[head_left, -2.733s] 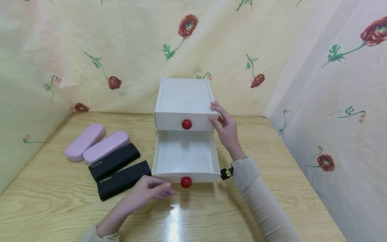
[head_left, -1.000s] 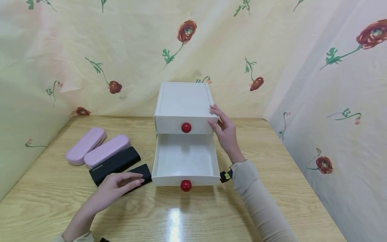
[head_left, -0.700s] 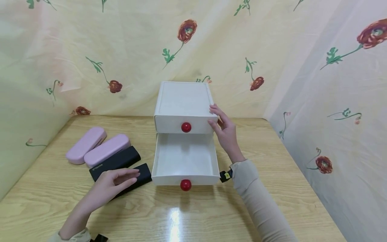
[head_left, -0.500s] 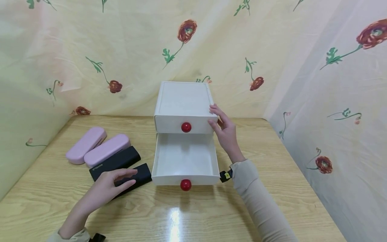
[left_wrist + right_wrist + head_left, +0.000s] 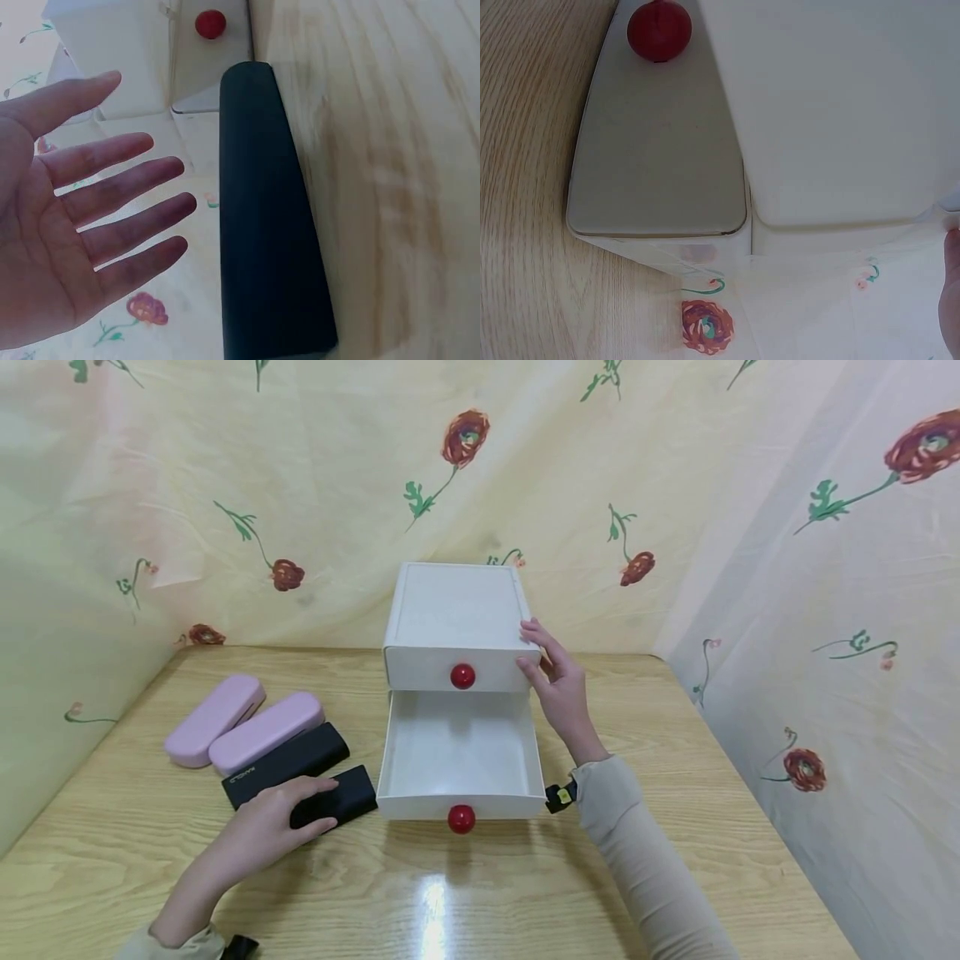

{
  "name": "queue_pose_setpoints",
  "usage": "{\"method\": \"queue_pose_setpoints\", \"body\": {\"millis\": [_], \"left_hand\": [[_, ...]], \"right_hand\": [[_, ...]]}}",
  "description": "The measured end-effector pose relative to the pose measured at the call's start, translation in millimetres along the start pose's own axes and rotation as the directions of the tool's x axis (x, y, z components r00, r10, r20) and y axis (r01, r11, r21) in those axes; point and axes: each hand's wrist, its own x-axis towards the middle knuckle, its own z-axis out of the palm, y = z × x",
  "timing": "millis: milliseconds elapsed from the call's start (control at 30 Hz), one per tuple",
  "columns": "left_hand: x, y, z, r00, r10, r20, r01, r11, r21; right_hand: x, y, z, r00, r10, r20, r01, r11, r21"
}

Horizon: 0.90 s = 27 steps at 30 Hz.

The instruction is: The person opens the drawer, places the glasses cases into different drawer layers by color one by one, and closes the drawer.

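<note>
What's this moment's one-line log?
left hand: over nearer black oblong case; right hand: touching white boxy cabinet; rectangular white lower drawer: open

The left hand [image 5: 266,824] is displaced from the front-left corner of the lower drawer [image 5: 420,807] toward the left edge of the table [image 5: 375,893] and is positioned over the near black case [image 5: 348,795], hiding its lettering. Compared with half a second ago, the thumb [image 5: 317,831] sits nearer the table's front edge; the finger-to-thumb gap is wider.
</note>
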Motion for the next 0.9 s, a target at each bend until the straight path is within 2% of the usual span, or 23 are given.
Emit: {"method": "queue_pose_setpoints", "body": {"millis": [100,233,367,733,900], "left_hand": [[-0.3,-1.7,0.7,0.999,-0.027,0.022,0.026,0.999,0.023],[-0.7,-4.3,1.0,0.999,-0.049,0.022,0.047,0.995,0.093],[-0.5,-7.0,1.3,0.999,-0.050,0.022,0.046,0.988,0.148],[-0.2,-16.5,4.0,0.995,-0.055,0.088,0.042,0.989,0.144],[-0.4,-21.2,4.7,0.995,-0.031,0.092,0.015,0.986,0.167]], "right_hand": [[0.0,-0.8,0.2,1.000,-0.005,0.000,0.005,1.000,0.004],[0.4,-1.1,0.3,1.000,-0.002,-0.002,0.002,1.000,0.009],[0.9,-0.4,0.0,1.000,0.009,-0.001,-0.009,1.000,0.014],[-0.4,-2.1,0.8,1.000,0.002,0.001,-0.002,1.000,0.019],[-0.2,-1.7,1.2,1.000,-0.002,-0.002,0.002,1.000,0.022]]}}
